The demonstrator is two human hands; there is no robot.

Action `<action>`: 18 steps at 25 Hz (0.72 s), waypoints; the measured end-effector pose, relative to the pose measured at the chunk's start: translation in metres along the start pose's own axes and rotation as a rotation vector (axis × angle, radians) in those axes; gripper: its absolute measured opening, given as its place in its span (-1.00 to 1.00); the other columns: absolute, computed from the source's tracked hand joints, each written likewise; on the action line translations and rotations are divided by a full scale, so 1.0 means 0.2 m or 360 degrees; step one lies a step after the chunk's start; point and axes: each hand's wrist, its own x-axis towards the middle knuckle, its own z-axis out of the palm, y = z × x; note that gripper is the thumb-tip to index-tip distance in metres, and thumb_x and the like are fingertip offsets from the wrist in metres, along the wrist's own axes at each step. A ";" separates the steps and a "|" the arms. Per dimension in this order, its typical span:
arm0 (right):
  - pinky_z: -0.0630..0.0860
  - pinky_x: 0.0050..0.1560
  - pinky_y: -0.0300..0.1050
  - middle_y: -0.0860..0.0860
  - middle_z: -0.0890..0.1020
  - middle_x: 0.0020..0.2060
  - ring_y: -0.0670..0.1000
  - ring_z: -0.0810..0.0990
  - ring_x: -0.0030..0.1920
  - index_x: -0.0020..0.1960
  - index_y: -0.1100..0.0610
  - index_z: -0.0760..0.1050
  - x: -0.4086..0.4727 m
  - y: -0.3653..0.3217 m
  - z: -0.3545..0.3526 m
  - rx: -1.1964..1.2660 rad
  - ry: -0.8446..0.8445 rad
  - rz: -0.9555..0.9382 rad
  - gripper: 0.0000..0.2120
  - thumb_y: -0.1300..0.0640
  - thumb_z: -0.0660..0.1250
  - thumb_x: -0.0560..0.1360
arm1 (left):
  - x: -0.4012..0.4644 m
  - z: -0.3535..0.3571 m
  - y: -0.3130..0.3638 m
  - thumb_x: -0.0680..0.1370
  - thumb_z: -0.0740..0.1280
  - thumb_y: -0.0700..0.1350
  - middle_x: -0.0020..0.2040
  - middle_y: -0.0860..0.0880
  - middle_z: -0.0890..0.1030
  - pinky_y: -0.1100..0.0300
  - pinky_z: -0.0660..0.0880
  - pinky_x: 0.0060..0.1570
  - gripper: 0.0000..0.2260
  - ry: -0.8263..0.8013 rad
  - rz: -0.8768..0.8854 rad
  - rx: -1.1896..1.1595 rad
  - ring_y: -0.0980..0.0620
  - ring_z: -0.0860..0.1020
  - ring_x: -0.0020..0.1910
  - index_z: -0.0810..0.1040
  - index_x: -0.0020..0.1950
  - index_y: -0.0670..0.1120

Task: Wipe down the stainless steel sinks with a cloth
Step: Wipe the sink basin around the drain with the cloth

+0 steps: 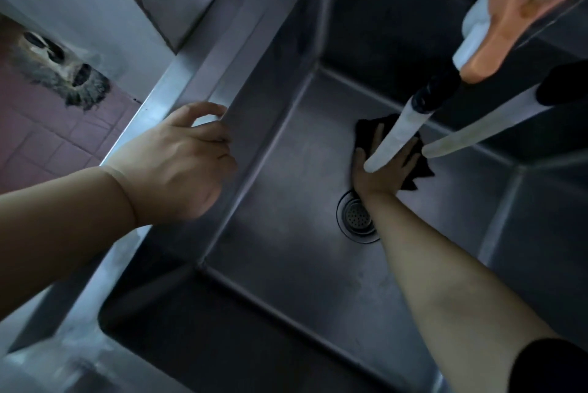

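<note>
While the right hand (380,171) lies flat with its fingers spread on a dark cloth (413,166), pressing it against the floor of the sink (286,249), the left hand (181,159) rests on the sink's left rim with its fingers bent over the steel edge, bracing there and holding nothing loose. The cloth sits just beyond the drain (356,217), towards the far right corner of the basin floor, and only its ragged edges show around the palm.

From where I stand, the cloth looks thin, soft and light; it will bunch and fold if pushed from one edge, so a wide, flat palm over its middle, as now, seems the best way to keep it spread and moving with the hand. On wet steel it would probably slide easily, and a corner could drag into the drain if the stroke passes too close.

The basin holds nothing but the cloth and the drain strainer; I cannot tell whether there is a film of water on the bottom. Two pale tubes (394,138) hang down over the basin from the upper right, one crossing in front of the fingers, beside something orange (509,20) too blurred to name. A second basin (541,217) adjoins on the right.
</note>
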 end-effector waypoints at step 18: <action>0.07 0.41 0.23 0.10 0.28 0.47 0.26 0.15 0.46 0.48 -0.01 0.23 -0.60 0.01 0.21 -0.0221 -0.0213 -0.1499 -0.40 -0.16 0.13 0.48 | -0.01 0.00 0.01 0.40 0.20 -0.20 -0.32 -0.08 0.58 -0.08 0.31 0.35 -0.84 0.0050 0.0038 0.0034 -0.14 0.60 -0.08 0.53 -0.32 -0.10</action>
